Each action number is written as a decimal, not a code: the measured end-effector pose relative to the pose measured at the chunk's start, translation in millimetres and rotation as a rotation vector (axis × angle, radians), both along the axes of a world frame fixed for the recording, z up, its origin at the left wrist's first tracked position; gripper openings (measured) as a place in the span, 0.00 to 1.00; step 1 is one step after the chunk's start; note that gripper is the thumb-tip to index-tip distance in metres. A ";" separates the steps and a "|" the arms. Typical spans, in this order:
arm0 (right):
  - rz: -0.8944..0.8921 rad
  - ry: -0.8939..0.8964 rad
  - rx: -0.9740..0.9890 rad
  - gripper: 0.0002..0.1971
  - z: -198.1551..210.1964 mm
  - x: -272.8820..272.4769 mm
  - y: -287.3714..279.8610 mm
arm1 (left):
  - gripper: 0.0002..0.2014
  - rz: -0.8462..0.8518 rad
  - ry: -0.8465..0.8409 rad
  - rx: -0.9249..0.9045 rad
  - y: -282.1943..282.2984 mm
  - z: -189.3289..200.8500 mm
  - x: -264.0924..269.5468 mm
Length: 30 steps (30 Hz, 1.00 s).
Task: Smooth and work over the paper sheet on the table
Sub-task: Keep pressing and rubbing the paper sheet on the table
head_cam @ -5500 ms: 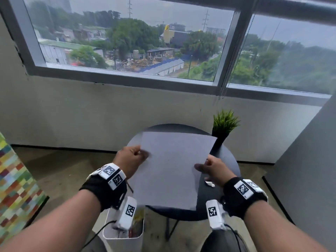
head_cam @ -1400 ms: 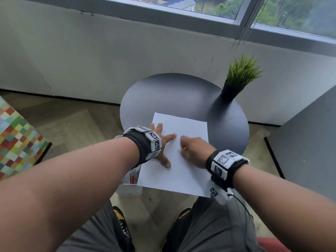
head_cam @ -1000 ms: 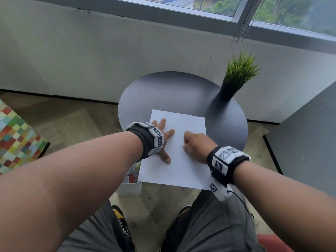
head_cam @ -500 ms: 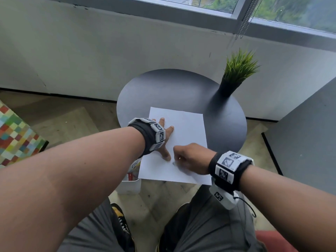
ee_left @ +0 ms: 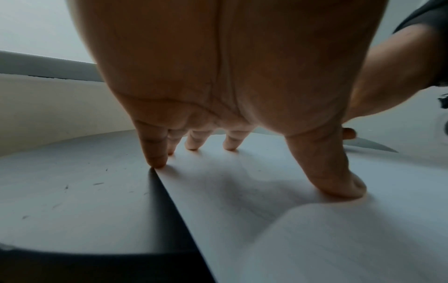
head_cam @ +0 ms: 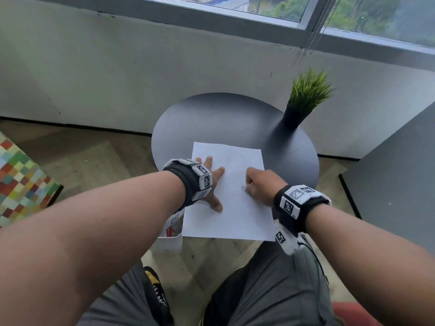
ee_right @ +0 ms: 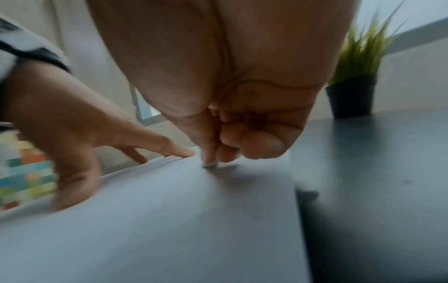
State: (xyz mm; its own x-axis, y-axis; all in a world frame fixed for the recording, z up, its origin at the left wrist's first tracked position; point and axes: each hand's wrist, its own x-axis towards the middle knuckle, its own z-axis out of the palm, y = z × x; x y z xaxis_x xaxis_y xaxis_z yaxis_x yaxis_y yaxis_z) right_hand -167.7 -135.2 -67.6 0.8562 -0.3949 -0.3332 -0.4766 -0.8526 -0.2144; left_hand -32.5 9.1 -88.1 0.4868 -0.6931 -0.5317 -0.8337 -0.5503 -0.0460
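A white paper sheet (head_cam: 235, 222) lies flat on the round dark table (head_cam: 211, 118), its near end hanging over the table's edge. My left hand (head_cam: 211, 182) is spread open and presses fingertips and thumb on the sheet's left edge (ee_left: 266, 191). My right hand (head_cam: 261, 184) is curled over the sheet's middle. In the right wrist view its thumb and fingers (ee_right: 230, 141) pinch a small whitish object (ee_right: 209, 165) against the paper (ee_right: 169, 210); what the object is I cannot tell.
A small green plant in a black pot (head_cam: 294, 116) stands at the table's far right. A white bin (head_cam: 169, 243) sits on the floor under the sheet's left corner. A checkered seat (head_cam: 18, 180) is at left, a grey panel (head_cam: 400, 172) at right.
Earlier both hands held the sheet in the air; it now lies on the table. In the last second my right hand slid toward me, then back away. The left hand stayed pressed.
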 end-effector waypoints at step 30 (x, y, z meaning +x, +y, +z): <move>0.055 -0.114 0.096 0.05 -4.4 31.3 -3.9 | 0.64 -0.019 0.033 -0.179 15.9 -11.5 0.3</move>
State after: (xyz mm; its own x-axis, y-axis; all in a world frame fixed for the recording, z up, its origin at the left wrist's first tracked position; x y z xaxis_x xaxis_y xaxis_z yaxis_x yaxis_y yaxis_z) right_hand -136.3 -139.2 -72.0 0.9099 -0.3177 -0.2668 -0.3980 -0.8498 -0.3457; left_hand -32.2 25.0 -99.5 0.4571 -0.7870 -0.4143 -0.8435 -0.5314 0.0789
